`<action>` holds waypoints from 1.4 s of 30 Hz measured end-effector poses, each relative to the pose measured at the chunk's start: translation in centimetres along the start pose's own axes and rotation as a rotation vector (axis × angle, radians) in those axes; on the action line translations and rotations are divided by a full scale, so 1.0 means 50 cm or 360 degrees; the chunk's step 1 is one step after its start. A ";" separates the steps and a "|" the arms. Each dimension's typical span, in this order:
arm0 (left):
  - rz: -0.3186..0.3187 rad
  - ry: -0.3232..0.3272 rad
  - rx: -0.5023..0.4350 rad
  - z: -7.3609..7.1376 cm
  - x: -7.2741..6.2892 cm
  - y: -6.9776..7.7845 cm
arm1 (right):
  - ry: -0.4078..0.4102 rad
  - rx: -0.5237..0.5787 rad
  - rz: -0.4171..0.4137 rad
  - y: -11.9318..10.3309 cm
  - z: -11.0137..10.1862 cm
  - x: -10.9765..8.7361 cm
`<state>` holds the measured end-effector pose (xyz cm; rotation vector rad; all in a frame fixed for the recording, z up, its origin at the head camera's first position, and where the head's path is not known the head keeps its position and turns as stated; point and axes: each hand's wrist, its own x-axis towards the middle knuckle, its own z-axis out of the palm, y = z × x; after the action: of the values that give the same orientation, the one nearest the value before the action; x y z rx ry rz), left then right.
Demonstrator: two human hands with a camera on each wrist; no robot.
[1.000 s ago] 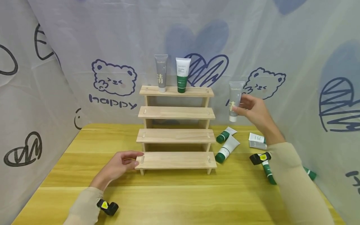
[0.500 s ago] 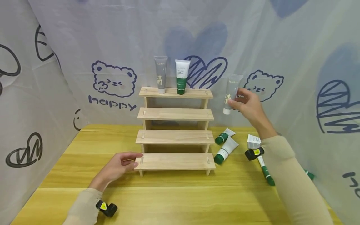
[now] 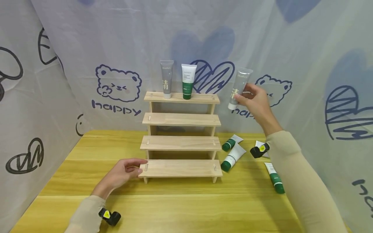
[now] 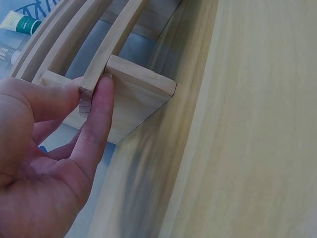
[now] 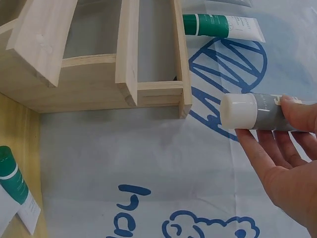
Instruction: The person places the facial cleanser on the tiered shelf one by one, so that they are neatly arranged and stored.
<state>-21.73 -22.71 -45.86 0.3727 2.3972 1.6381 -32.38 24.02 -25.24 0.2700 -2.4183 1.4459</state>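
A four-tier wooden stand is at the middle of the table. My left hand pinches the left end of its lowest shelf between thumb and fingers, plain in the left wrist view. My right hand holds a grey tube in the air, right of the top shelf, tilted with its white cap down; the right wrist view shows thumb and fingers around the tube. On the top shelf another grey tube and a white-and-green tube stand upright on their caps.
White-and-green tubes lie on the table just right of the stand. Another tube lies farther right, near my right sleeve, and one is partly hidden behind the wrist camera. A printed cloth hangs behind and at the sides.
My right hand has risen and moved slightly left with the grey tube, which has gone from upright to tilted. The left hand keeps its hold on the lowest shelf.
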 end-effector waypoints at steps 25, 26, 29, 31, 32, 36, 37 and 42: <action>0.0032 -0.0029 -0.0016 -0.002 0.000 -0.002 | 0.0003 0.0158 -0.0074 -0.029 0.090 0.089; 0.0034 -0.0029 -0.0014 -0.002 0.000 -0.001 | 0.0006 0.0153 -0.0078 -0.030 0.094 0.093; 0.0024 -0.0017 -0.0012 0.001 0.000 -0.002 | 0.0015 0.0164 -0.0077 -0.032 0.109 0.102; 0.0032 -0.0020 -0.0003 0.002 -0.001 -0.001 | 0.0010 0.0186 -0.0067 -0.034 0.120 0.107; 0.0029 -0.0021 -0.0003 0.003 -0.001 -0.001 | 0.0005 0.0198 -0.0064 -0.035 0.124 0.110; 0.0028 -0.0032 -0.0003 0.003 -0.001 -0.001 | 0.0004 0.0205 -0.0051 -0.038 0.141 0.123; 0.0018 -0.0029 -0.0019 0.003 -0.001 -0.001 | 0.0009 0.0205 -0.0046 -0.038 0.145 0.127; 0.0022 -0.0035 -0.0023 0.003 0.001 -0.001 | 0.0043 0.0190 -0.0011 -0.036 0.159 0.142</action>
<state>-21.72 -22.59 -45.96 0.4036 2.3706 1.6477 -39.77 16.14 -24.76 0.2833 -2.3113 1.5831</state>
